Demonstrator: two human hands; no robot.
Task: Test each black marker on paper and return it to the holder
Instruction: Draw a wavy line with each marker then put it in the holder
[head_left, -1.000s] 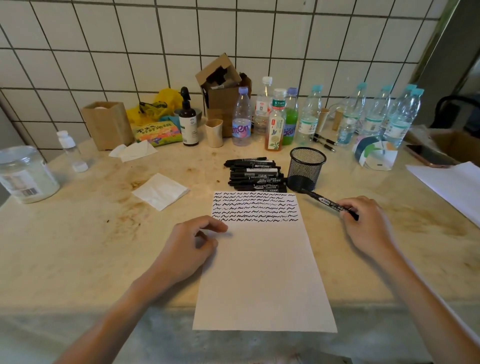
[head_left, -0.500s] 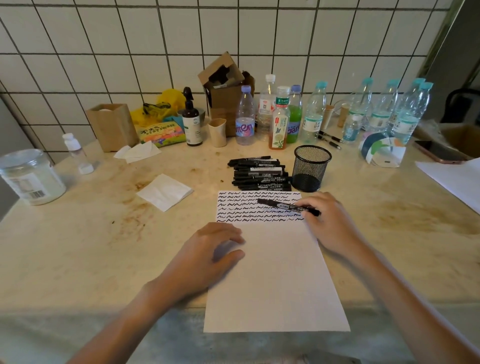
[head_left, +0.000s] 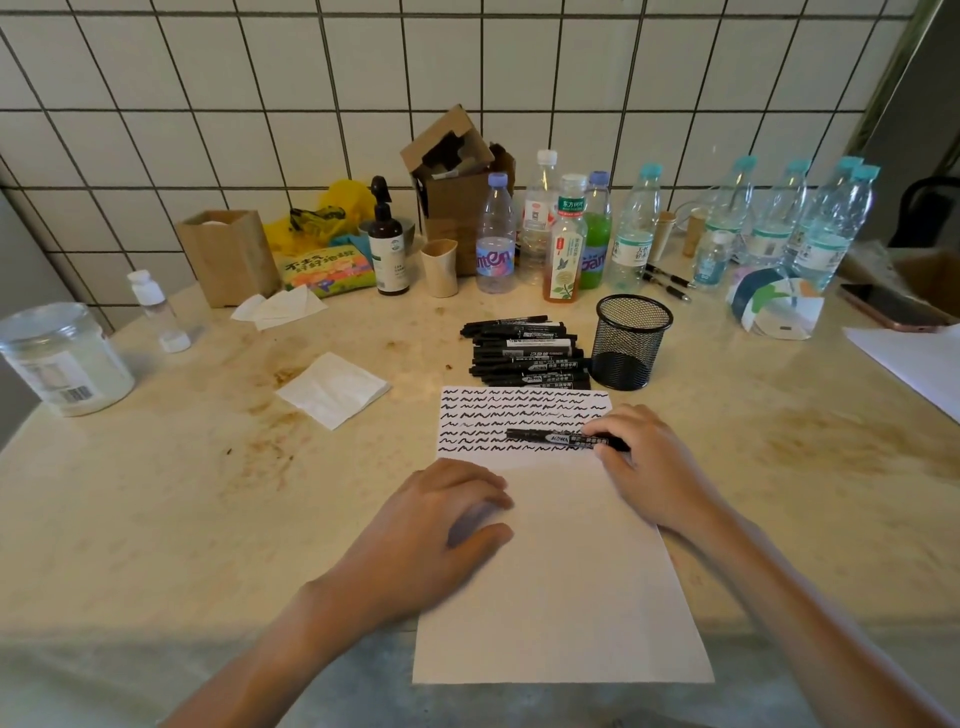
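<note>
A makeshift work corner is showing here — a stained stone counter (head_left: 156, 493) sitting against a white tiled wall (head_left: 260, 78), water bottles (head_left: 631, 234) crowding its back edge.

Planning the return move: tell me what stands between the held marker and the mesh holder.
Nothing visible does. The right hand holds the marker over the paper; the mesh holder stands just beyond the sheet's far right corner. The marker pile lies left of the holder, off that line.
</note>
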